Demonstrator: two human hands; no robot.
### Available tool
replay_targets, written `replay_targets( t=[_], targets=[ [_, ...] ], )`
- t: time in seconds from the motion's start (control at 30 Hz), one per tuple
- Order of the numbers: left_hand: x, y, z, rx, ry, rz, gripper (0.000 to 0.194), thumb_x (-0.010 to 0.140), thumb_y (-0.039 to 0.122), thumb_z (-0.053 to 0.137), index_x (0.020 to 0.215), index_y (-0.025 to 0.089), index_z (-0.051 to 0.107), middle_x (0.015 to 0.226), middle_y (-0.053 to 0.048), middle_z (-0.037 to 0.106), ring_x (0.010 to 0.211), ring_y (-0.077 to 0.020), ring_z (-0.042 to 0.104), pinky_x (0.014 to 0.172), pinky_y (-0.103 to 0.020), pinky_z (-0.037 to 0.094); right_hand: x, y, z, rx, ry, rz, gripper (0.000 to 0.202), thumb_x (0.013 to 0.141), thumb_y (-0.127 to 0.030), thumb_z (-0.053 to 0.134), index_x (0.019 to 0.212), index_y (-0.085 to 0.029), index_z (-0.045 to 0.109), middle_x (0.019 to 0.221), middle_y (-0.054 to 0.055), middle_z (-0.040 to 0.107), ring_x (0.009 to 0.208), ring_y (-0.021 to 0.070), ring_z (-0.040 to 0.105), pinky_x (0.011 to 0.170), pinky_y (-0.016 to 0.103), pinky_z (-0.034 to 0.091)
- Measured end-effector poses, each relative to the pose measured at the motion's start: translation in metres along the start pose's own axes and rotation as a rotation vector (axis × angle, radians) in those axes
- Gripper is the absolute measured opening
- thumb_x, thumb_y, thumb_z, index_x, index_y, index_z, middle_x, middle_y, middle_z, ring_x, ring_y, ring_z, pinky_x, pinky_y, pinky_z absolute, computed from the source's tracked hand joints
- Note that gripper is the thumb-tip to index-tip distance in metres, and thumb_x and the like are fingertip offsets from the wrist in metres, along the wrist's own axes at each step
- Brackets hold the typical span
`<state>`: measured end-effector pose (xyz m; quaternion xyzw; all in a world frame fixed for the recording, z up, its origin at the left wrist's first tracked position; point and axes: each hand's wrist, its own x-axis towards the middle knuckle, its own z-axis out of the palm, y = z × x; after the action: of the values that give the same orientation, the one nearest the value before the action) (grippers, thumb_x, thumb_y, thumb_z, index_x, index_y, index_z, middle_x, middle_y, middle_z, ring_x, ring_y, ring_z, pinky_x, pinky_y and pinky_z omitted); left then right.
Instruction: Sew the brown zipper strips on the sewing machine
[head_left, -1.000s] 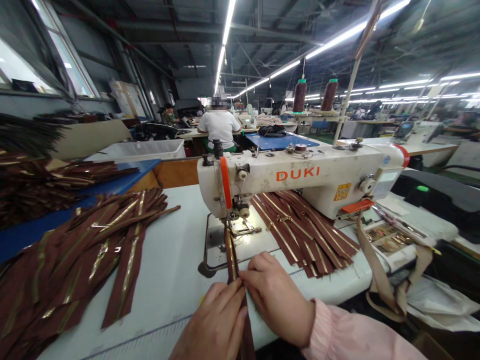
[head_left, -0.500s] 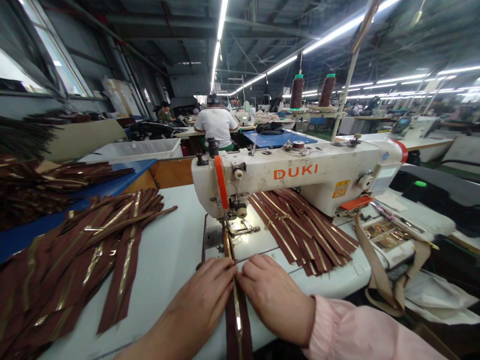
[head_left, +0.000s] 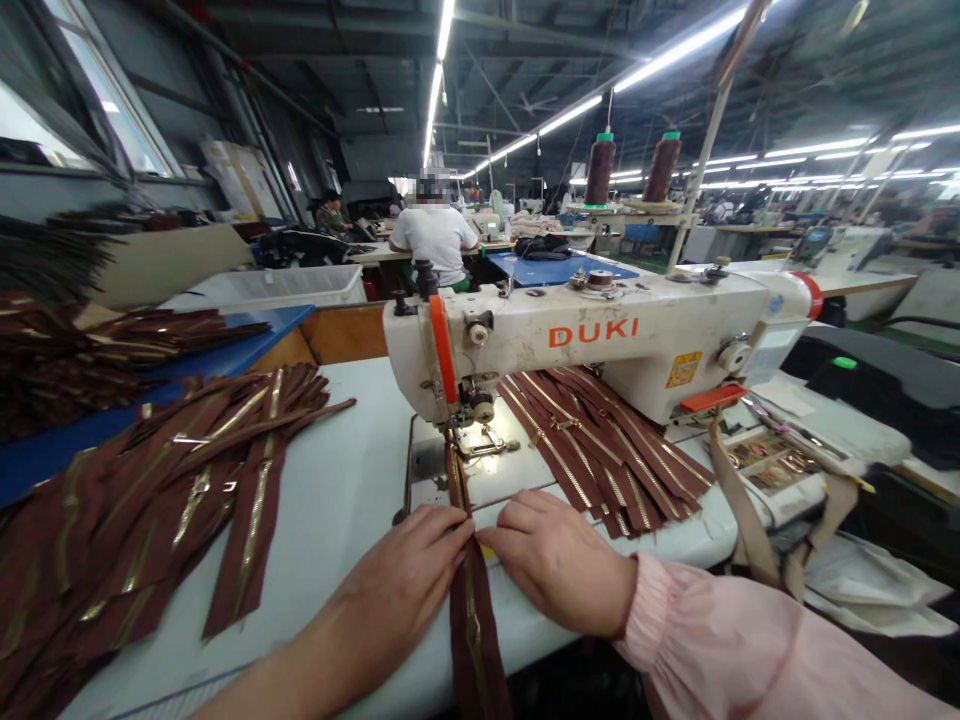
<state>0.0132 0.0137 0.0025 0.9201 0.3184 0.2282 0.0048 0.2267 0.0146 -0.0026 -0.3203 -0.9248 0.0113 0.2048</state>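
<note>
A brown zipper [head_left: 472,610] with gold teeth runs from under the sewing machine's presser foot [head_left: 452,436] down past the table's front edge. My left hand [head_left: 409,570] grips its left side, fingers pressed together on the tape. From the right, my right hand [head_left: 559,555] pinches at the zipper's edge with curled fingers; its fingertips are partly hidden. Both hands sit just in front of the white sewing machine [head_left: 517,340]. Several brown zippers [head_left: 611,450] lie side by side under the machine's arm. To the left, a loose pile of similar zippers [head_left: 150,500] covers the table.
A parts tray [head_left: 784,465] with small metal pieces stands at the right, with a beige strap [head_left: 739,510] hanging beside it. More zippers [head_left: 82,365] are heaped on a blue table [head_left: 289,335]. Thread cones [head_left: 600,170] stand behind the machine. A person in white [head_left: 433,240] sits ahead.
My right hand has shifted slightly up and right, and its sleeve shows more. The zipper's lower part hangs slightly differently. My left hand stays nearly in place.
</note>
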Motion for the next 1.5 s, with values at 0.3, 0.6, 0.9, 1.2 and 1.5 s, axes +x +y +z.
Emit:
replay_targets(
  t=[0.3,0.6,0.9,1.2,1.5],
  targets=[
    [-0.002,0.000,0.000,-0.030,-0.001,-0.017,0.030,0.088,0.007,0.040,0.109,0.017,0.059,0.101,-0.008,0.063,0.093,-0.0201,0.060,0.084,-0.035,0.054,0.007,-0.004,0.001,-0.144,-0.032,-0.167,0.013,0.092,-0.018,0.048,0.087,-0.014,0.059,0.086,0.005,0.055,0.081,0.0196,0.045,0.072,0.034,0.038],
    [-0.001,0.002,-0.001,-0.002,-0.014,-0.033,0.033,0.087,0.007,0.040,0.112,0.019,0.059,0.106,-0.008,0.063,0.099,-0.0206,0.059,0.087,-0.036,0.054,0.002,-0.007,0.002,-0.100,-0.042,-0.089,0.014,0.094,-0.017,0.044,0.092,-0.014,0.057,0.088,0.004,0.054,0.083,0.0187,0.044,0.074,0.035,0.038],
    [-0.005,-0.004,0.001,0.114,-0.057,0.022,0.036,0.087,0.007,0.039,0.117,0.016,0.058,0.119,-0.010,0.064,0.109,-0.0219,0.059,0.092,-0.038,0.053,0.005,-0.007,-0.001,-0.083,-0.052,-0.089,0.013,0.094,-0.016,0.045,0.093,-0.013,0.057,0.088,0.005,0.055,0.083,0.0187,0.044,0.077,0.034,0.037],
    [0.000,-0.008,0.000,0.202,-0.048,0.075,0.036,0.086,0.006,0.037,0.114,0.011,0.059,0.113,-0.012,0.068,0.102,-0.0215,0.063,0.090,-0.037,0.053,0.012,0.002,0.004,-0.103,-0.038,-0.113,0.015,0.093,-0.017,0.045,0.086,-0.014,0.059,0.086,0.004,0.055,0.084,0.0190,0.044,0.076,0.034,0.036],
    [0.012,-0.031,0.006,0.266,-0.082,0.041,0.036,0.090,0.010,0.034,0.112,0.012,0.062,0.114,-0.012,0.068,0.105,-0.0218,0.063,0.090,-0.038,0.053,0.037,0.018,0.007,-0.124,-0.009,-0.096,0.014,0.092,-0.016,0.048,0.084,-0.014,0.060,0.084,0.005,0.056,0.084,0.0193,0.044,0.077,0.034,0.036]
  ],
)
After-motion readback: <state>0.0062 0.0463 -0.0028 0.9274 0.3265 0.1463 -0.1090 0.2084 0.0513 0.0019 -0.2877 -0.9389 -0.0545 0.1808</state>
